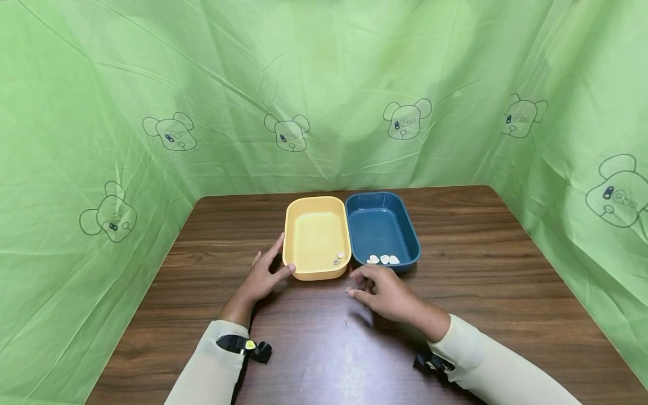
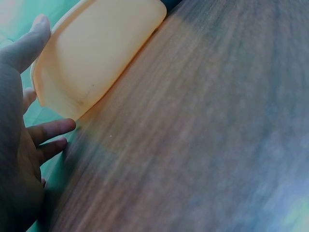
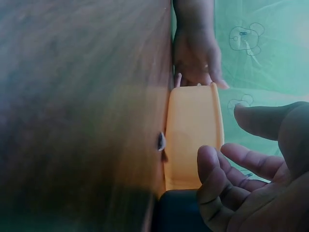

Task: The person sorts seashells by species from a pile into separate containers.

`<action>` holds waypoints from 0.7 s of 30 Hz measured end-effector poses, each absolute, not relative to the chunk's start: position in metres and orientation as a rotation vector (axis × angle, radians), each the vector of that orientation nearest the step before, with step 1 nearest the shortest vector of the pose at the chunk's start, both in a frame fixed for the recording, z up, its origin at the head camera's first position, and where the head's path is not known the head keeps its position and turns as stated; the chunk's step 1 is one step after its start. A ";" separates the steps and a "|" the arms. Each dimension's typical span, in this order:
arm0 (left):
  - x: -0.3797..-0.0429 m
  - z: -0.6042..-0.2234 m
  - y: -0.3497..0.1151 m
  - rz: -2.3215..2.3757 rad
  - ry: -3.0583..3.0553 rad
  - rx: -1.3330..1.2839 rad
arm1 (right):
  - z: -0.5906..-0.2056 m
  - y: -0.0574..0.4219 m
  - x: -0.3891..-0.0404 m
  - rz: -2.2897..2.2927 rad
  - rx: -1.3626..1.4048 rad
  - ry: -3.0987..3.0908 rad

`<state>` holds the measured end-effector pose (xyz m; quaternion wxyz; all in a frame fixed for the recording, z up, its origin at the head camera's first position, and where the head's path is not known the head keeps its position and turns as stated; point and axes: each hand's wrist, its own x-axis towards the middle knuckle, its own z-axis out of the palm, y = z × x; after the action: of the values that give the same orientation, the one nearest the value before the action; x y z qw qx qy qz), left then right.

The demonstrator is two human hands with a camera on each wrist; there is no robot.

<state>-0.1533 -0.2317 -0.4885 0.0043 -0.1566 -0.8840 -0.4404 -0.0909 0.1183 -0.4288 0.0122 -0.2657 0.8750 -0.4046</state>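
Note:
A yellow tray (image 1: 316,275) stands beside a blue tray (image 1: 411,225) on the table. My left hand (image 1: 263,278) rests at the yellow tray's left side, thumb on its near corner and fingers spread along the outside; the left wrist view shows this hand (image 2: 26,116) with fingers fairly straight. My right hand (image 1: 387,292) hovers in front of the trays, fingers loosely bent and thumb apart. A small pale piece (image 1: 348,289) shows by its thumb tip; in the right wrist view the small piece (image 3: 161,141) is clear of the fingers (image 3: 208,157), low by the tabletop.
Several small white, shell-like pieces (image 1: 385,259) lie at the blue tray's near end. Two small pieces, one pinkish (image 1: 340,255) and one greyish (image 1: 336,261), lie in the yellow tray. Green cloth (image 1: 324,84) hangs around the wooden table (image 1: 481,253).

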 end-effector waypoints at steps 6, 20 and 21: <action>-0.153 -0.488 -0.232 -1.378 -2.770 -0.491 | -0.436 0.117 -0.090 -1.215 -0.791 2.726; -0.154 -0.490 -0.232 -1.369 -2.769 -0.493 | -0.450 0.121 -0.092 -1.256 -0.796 2.645; -0.154 -0.490 -0.232 -1.367 -2.770 -0.493 | -0.451 0.121 -0.092 -1.249 -0.803 2.648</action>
<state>-0.1537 -0.2321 -0.4903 0.0066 -0.1577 -0.8855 -0.4370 -0.0917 0.1207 -0.4511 0.0527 -0.2641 0.8711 -0.4107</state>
